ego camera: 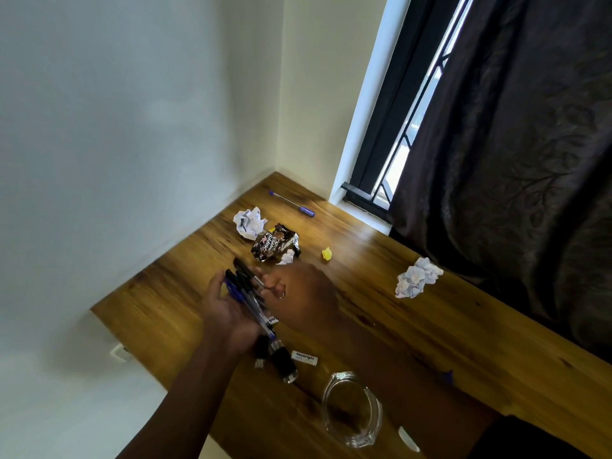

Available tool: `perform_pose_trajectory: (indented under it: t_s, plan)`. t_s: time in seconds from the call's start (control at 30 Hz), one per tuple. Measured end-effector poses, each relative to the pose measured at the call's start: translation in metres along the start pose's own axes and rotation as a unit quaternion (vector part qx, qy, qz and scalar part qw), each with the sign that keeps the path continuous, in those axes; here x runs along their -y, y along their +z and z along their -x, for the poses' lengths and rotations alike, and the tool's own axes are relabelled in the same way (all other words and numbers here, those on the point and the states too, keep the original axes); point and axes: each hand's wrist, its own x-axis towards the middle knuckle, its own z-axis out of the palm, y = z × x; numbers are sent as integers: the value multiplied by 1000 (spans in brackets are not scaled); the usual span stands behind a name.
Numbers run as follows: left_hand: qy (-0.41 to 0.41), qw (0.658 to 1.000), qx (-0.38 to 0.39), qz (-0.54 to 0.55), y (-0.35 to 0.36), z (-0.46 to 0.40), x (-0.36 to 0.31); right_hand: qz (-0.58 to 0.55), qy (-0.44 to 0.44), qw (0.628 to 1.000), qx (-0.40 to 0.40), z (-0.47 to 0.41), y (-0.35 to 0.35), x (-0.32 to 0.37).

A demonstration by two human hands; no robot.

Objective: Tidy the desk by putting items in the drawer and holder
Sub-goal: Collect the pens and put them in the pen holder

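One view only: head cam, worn by the person, looks fwd and steeply down across the desk (430, 326) toward the room corner. Frame is tilted, wide-angle. Both hands sit close, mid-frame; wall (132, 127) fills upper left, window (390, 127) and curtain (513, 144) upper right.

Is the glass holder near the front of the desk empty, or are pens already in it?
Empty. Wood grain shows straight through the glass holder; the pens are bundled in the left hand.
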Motion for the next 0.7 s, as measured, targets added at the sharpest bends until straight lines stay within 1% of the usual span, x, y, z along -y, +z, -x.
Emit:
perform_pose_trajectory:
  t_s: [0.1, 0.2, 0.3, 0.37, 0.43, 0.57, 0.7]
  plan:
    - [0, 1000, 25, -17, 3, -6, 0, 40, -12, 999, 5, -3, 13, 7]
    - [-8, 1000, 5, -30, 6, -15, -5, 34, -33, 999, 6, -4, 19, 11]
    - [-5, 999, -1, -34, 9, -18, -8, 38, -24, 999, -21, -13, 17, 8]
    - [-2, 1000, -9, -29, 10, -18, -10, 37, -21, 999, -22, -28, 8, -1]
    - [-1, 999, -24, -32, 11, -18, -13, 47, -1, 999, -14, -49, -1, -14]
    - [1, 999, -50, -15, 6, -19, -20, 107, 56, 992, -36, -103, -1, -52]
    - [4, 998, -57, -25, 3, -16, -27, 140, 123, 982, -18, -154, -2, -90]
